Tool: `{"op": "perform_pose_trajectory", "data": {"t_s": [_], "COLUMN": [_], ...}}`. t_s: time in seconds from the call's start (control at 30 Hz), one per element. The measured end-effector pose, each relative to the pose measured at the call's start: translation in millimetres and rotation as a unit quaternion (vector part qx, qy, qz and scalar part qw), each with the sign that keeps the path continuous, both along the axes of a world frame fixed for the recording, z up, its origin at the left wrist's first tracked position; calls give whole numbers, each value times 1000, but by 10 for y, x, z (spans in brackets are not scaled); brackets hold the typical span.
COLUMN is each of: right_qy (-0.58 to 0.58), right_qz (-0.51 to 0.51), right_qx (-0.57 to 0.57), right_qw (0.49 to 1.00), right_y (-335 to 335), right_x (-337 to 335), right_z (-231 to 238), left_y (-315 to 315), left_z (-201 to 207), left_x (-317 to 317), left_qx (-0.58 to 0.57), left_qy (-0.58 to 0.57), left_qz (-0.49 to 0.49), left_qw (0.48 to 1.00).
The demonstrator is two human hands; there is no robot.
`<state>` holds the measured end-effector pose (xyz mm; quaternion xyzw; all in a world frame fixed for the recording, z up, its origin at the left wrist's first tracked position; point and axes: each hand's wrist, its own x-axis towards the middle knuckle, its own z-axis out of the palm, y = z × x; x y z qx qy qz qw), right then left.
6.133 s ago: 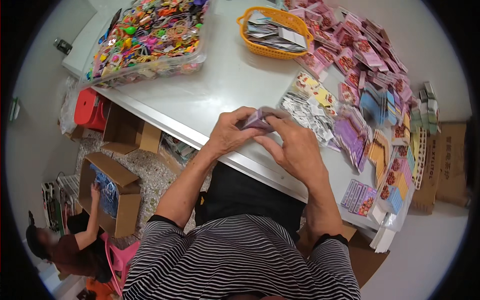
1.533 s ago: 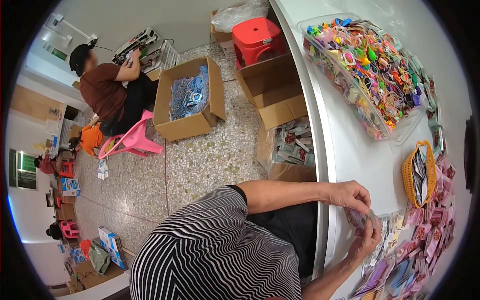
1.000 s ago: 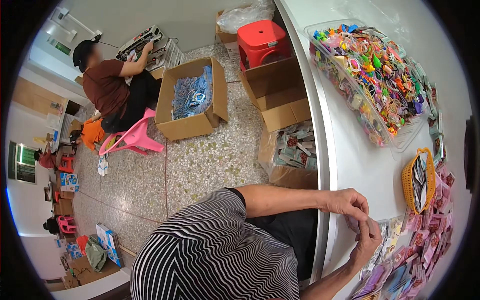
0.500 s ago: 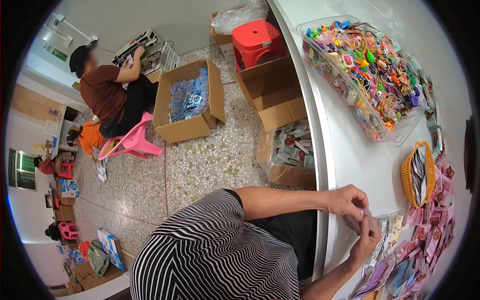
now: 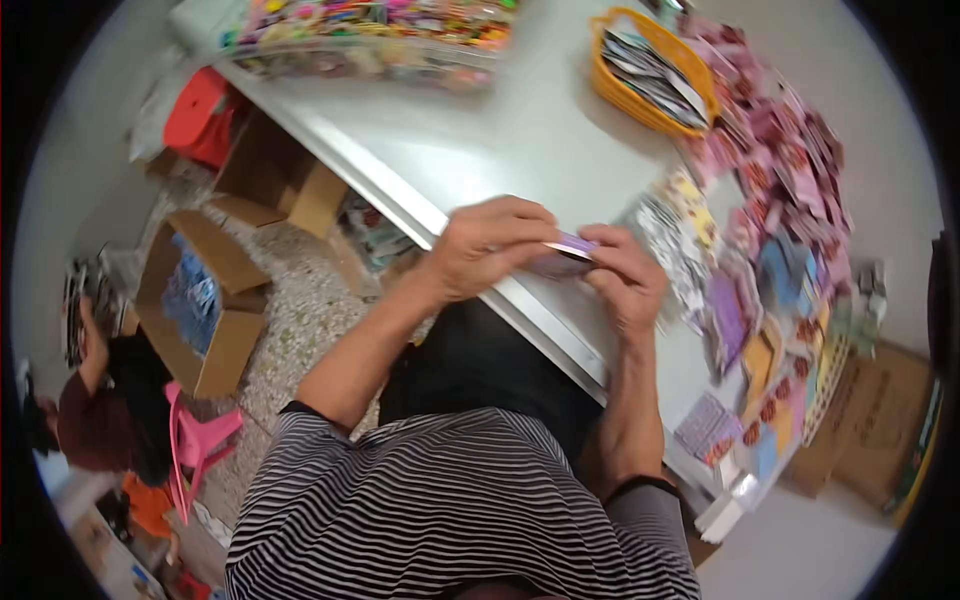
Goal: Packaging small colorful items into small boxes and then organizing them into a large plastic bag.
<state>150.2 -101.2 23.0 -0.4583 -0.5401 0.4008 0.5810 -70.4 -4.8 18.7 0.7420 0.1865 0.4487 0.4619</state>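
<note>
Both hands work a small purple packet just over the near edge of the white table: left hand fingers pinch its top edge, right hand fingers curl round its right end. Looks like mid-assembly, prob. closing or loading the packet. Next move likely needs a steady pinch w/ the left while the right presses; finished stacks lie right of the packet, orange basket beyond it.

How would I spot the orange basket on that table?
Start at the grey table and look to its far side, right of the clear bin of colourful trinkets. The orange basket sits there, holding dark flat packets; nothing else nearby has that woven rim.
</note>
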Motion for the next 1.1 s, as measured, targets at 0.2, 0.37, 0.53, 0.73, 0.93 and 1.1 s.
{"op": "perform_pose_trajectory", "data": {"t_s": [0.2,0.37,0.53,0.73,0.93,1.1], "right_qy": [-32,-86,-106,-183,-201,-184], "right_qz": [-33,-9,-37,-69,-76,-60], "right_qx": [-24,5,-2,45,46,37], "right_qw": [999,996,994,980,976,980], "right_y": [-35,-40,-66,-102,-187,-216], "right_x": [-57,-14,-44,-69,-68,-52], "right_z": [169,149,197,255,249,274], "left_y": [-5,-15,-108,-113,-210,-250], "left_z": [78,126,320,264,329,387], "left_x": [1,-17,-10,39,28,25], "left_qx": [-50,-17,-123,42,43,35], "left_qy": [17,78,122,99,129,137], "left_qz": [-54,-35,-23,6,3,3], "left_qw": [997,996,985,994,991,990]}}
